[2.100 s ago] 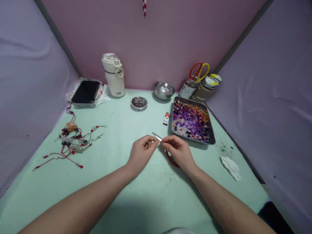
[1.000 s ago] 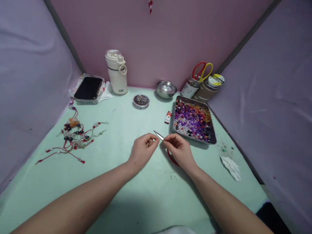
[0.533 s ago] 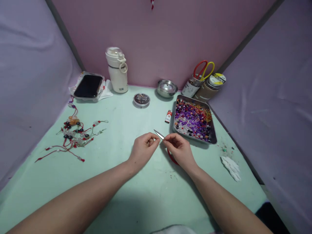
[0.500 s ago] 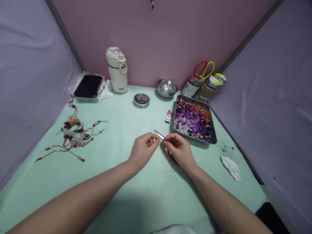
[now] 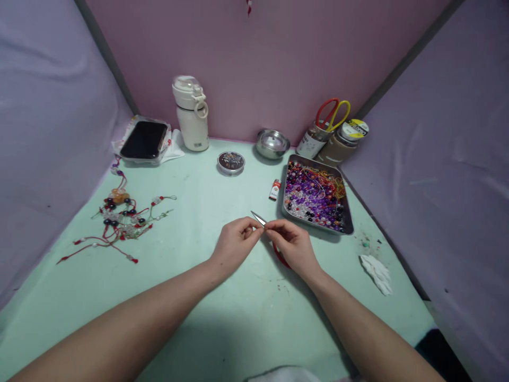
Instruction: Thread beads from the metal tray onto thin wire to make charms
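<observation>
My left hand is pinched at thumb and forefinger, its tips meeting those of my right hand above the middle of the table. My right fingers are pinched as well. Whatever they hold between them is too small to make out. Behind and below the fingertips lies a pair of scissors, its pointed blades showing past the fingers. The red handle is partly hidden under my right hand. A metal tray of purple, clear, black and orange beads and threads sits just beyond my right hand.
Strung bead cords lie at the left, below a phone. Along the back stand a white bottle, a round tin, a steel bowl and jars. A lighter and crumpled white cloth lie at the right.
My fingertips have come together, closing the small gap between my two hands. Nothing else has visibly moved.
</observation>
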The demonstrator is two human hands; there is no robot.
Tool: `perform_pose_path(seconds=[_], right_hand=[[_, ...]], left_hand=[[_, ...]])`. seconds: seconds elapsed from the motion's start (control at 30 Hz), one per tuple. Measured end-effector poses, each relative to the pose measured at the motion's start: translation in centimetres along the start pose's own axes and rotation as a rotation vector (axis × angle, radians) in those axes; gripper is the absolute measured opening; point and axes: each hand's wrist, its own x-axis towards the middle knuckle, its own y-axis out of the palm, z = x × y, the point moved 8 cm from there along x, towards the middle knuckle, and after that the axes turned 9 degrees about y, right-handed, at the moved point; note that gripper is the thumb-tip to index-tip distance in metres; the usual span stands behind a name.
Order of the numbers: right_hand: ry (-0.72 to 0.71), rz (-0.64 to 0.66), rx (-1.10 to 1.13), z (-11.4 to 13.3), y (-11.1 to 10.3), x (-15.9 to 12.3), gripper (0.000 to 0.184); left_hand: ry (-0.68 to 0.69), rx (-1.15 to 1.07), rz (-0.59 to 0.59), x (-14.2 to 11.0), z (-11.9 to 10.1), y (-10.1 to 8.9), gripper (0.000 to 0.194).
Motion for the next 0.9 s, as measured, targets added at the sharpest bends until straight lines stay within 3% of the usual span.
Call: perform_pose_path(seconds=[0.23,0.57,0.9], right_hand=[[-0.008,-0.046,-0.067,0.1,-0.4,-0.1,0.013],[-0.139,-0.140,-0.261,1.0,-0.8,-0.7,0.015],[-0.378,-0.198,-0.374,3.5,-0.6,-1.6,0.015]], left_hand=[[-0.004,-0.033,0.029,0.0,-0.1,0.2,0.015],[0.004,-0.101,0.080,0.2,-0.5,0.4,0.025],[0.015,-0.133,0.068,0.1,-0.5,0.2,0.030]])
